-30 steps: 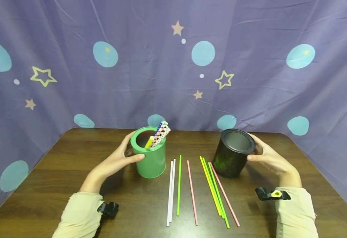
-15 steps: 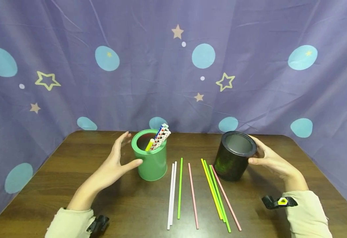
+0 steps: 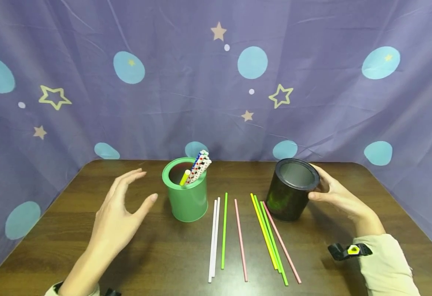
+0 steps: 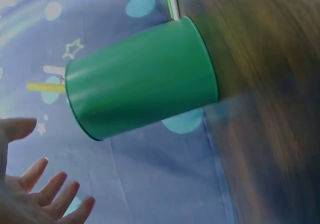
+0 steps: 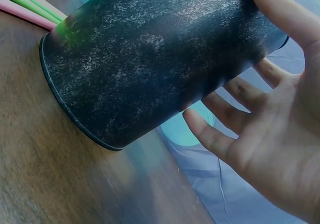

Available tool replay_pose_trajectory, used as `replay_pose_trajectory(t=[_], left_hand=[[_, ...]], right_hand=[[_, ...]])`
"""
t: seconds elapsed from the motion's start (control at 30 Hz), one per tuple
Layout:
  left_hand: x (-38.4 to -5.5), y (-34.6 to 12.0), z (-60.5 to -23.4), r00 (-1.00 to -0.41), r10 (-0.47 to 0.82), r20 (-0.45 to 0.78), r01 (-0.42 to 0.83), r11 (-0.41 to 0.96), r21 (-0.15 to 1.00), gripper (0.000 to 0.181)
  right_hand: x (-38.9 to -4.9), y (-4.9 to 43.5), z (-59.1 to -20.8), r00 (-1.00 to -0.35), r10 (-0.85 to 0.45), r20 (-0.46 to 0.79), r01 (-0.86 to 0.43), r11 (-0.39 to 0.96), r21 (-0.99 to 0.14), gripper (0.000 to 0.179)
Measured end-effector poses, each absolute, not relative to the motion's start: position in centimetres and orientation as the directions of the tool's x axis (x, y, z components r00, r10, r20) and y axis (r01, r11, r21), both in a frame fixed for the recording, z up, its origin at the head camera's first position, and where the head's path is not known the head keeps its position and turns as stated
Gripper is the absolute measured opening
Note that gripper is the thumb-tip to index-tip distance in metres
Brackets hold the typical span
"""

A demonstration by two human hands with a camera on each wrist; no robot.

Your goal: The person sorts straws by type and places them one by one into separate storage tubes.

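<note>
My left hand is apart from the green can, to its left, with the fingers spread and nothing in them. That can stands upright and holds several patterned paper straws and a yellow one, which lean on its rim. My right hand holds the black can from its right side, the thumb in front and the fingers round the back near the rim. In the right wrist view the black can has a speckled surface, and its base is at the table. No contents show inside it.
Between the cans lie thin coloured sticks on the brown table: two white sticks, a green stick, a pink stick, and a group of yellow, green and pink sticks. A purple patterned curtain hangs behind.
My left hand has let go of the green can and drawn back to the left and toward me. The right hand stays on the black can.
</note>
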State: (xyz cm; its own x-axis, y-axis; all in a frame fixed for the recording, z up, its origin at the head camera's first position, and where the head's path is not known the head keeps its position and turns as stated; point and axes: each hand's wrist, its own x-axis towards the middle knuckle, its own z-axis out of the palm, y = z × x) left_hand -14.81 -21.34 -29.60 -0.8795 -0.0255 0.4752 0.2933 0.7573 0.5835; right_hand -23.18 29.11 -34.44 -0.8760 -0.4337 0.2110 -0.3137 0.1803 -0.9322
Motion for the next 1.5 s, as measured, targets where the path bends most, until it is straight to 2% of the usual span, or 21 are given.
replay_pose_trajectory(t=[0.13, 0.33, 0.57, 0.77, 1.2, 1.5], left_hand=[[-14.1, -20.8, -29.2, -0.869, -0.015, 0.494, 0.338, 0.711, 0.617, 0.036], [-13.6, -19.2, -29.7, -0.873, 0.112, 0.475, 0.428, 0.640, 0.638, 0.023], [-14.1, -16.8, -30.9, -0.912, 0.227, 0.340, 0.408, 0.572, 0.712, 0.019], [-15.3, -14.5, -31.7, -0.948, 0.255, 0.190, 0.308, 0.592, 0.745, 0.017], [-17.5, -11.6, -33.2, -0.938, 0.332, 0.099, 0.305, 0.654, 0.692, 0.016], [-17.5, -11.1, -34.7, -0.926, 0.375, 0.039, 0.319, 0.723, 0.612, 0.016]], right_hand=[[-23.3, 29.1, -34.5, -0.877, -0.428, 0.219, -0.316, 0.169, -0.934, 0.080], [-23.2, 29.0, -34.5, -0.879, -0.424, 0.218, -0.315, 0.173, -0.933, 0.080], [-23.2, 29.1, -33.9, -0.870, -0.435, 0.231, -0.330, 0.166, -0.929, 0.078], [-23.3, 29.1, -33.9, -0.866, -0.438, 0.241, -0.339, 0.161, -0.927, 0.078], [-23.3, 29.1, -34.1, -0.869, -0.432, 0.242, -0.342, 0.171, -0.924, 0.078], [-23.2, 28.9, -34.4, -0.872, -0.434, 0.227, -0.320, 0.154, -0.935, 0.077]])
